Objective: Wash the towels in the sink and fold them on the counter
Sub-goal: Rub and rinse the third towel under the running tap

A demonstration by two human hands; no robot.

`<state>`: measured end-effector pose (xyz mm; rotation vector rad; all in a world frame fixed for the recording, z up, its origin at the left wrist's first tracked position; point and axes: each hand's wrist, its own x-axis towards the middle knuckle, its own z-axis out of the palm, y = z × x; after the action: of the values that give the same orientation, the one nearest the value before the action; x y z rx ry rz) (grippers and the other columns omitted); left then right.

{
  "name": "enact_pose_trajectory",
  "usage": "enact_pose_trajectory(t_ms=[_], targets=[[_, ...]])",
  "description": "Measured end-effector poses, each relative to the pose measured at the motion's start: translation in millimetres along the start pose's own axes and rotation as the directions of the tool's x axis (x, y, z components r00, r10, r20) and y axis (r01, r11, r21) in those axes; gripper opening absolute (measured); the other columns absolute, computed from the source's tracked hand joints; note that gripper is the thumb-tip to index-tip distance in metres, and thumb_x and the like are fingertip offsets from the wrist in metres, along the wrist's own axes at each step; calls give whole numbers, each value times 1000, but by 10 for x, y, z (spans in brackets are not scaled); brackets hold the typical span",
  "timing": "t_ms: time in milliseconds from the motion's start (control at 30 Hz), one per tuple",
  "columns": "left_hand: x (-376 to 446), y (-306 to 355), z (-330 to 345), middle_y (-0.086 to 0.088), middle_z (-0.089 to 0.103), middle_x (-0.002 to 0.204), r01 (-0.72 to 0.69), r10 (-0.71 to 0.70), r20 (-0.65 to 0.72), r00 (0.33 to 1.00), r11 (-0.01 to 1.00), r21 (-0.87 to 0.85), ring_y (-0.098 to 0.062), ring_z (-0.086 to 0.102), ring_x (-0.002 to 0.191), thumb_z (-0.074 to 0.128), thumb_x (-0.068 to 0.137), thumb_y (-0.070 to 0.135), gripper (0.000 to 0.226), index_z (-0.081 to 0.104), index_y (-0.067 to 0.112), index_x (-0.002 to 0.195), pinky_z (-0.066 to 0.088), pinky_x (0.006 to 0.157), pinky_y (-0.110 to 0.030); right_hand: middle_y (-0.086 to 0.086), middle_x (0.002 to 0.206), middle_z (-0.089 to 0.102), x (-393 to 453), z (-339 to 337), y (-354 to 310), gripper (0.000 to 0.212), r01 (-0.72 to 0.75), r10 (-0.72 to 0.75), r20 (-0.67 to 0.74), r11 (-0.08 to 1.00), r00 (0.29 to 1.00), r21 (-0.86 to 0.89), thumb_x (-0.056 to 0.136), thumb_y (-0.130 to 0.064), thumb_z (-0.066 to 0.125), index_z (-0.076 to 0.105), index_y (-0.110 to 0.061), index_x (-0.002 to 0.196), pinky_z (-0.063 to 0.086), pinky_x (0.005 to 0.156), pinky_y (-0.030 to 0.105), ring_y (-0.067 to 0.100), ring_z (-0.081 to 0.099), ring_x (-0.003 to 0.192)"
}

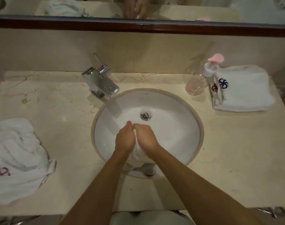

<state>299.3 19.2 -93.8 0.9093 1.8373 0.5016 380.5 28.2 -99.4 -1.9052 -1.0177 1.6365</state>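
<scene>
A white towel (pixel 138 153) is bunched inside the round white sink (pixel 179 127), mostly hidden between my hands. My left hand (pixel 124 138) and my right hand (pixel 145 138) grip it side by side, knuckles together, just in front of the drain (pixel 145 116). A crumpled white towel with a red emblem (pixel 18 158) lies on the counter at the left. At the right lie folded white towels (pixel 242 90) with blue and red emblems.
A chrome faucet (pixel 100 82) stands behind the sink at the left; no water stream shows. A clear soap dispenser with a pink pump (pixel 200 80) stands beside the folded towels. The marble counter (pixel 65 103) ends at a mirror ledge (pixel 138 27) behind.
</scene>
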Motion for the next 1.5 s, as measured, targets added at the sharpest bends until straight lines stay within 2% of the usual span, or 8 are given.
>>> enact_pose_trajectory(t_ms=[200,367,533,700,967,1133,1300,1500], targets=[[-561,17,106,5,68,68,-284,279,-92,956,958,-39,-8,65,71,40,102,51,51,70,20,75,50,65,-24,18,95,64,338,-394,-29,32,-158,312,-210,830,926,536,100,-33,43,59,-9,88,47,81,38,31,59,90],[-230,-88,-214,-17,70,103,267,-134,235,963,614,-743,-30,68,89,49,100,37,42,66,0,111,52,79,-36,17,121,66,-12,-633,330,47,-129,222,82,207,972,970,106,-39,32,67,-7,110,41,105,41,34,60,116],[-164,-206,-332,-22,60,121,515,-131,516,846,450,-730,-36,60,110,47,95,35,46,60,-1,120,43,104,-47,10,97,71,-340,-371,417,24,-159,159,109,351,981,923,99,-23,47,67,-8,99,56,89,41,27,68,92],[-360,58,34,-3,74,94,204,-138,187,973,894,-400,-22,69,96,44,96,59,46,72,23,95,54,90,-38,-13,71,52,-361,-25,155,27,187,-132,-267,963,955,193,102,-15,48,44,-28,79,41,66,17,-1,51,65],[-94,249,-51,-5,67,83,54,-48,38,998,976,-209,-15,63,75,33,106,38,43,62,15,86,46,59,-22,3,79,61,-201,46,-86,33,168,-169,-218,985,961,-25,103,-25,38,53,-13,77,45,74,37,23,58,79],[-332,338,53,-1,71,110,-208,220,117,969,973,-102,-18,66,103,35,104,44,43,69,20,113,51,95,-36,12,86,65,97,-257,-221,31,55,119,-390,911,913,408,103,-23,41,61,-4,88,51,71,36,28,65,82],[-105,354,-24,-10,70,102,55,-50,51,997,993,-107,-25,66,96,28,103,55,56,66,15,99,52,89,-36,2,72,58,-14,3,-118,33,120,-100,-271,991,957,58,100,-22,40,53,-16,71,45,70,36,25,59,77],[-309,-62,-55,-7,70,97,73,-9,168,986,922,-380,-24,66,95,66,86,33,22,71,12,86,50,87,-33,15,107,69,99,-522,-39,34,-117,225,-16,563,974,818,85,-25,58,69,-3,109,53,93,36,30,67,96]])
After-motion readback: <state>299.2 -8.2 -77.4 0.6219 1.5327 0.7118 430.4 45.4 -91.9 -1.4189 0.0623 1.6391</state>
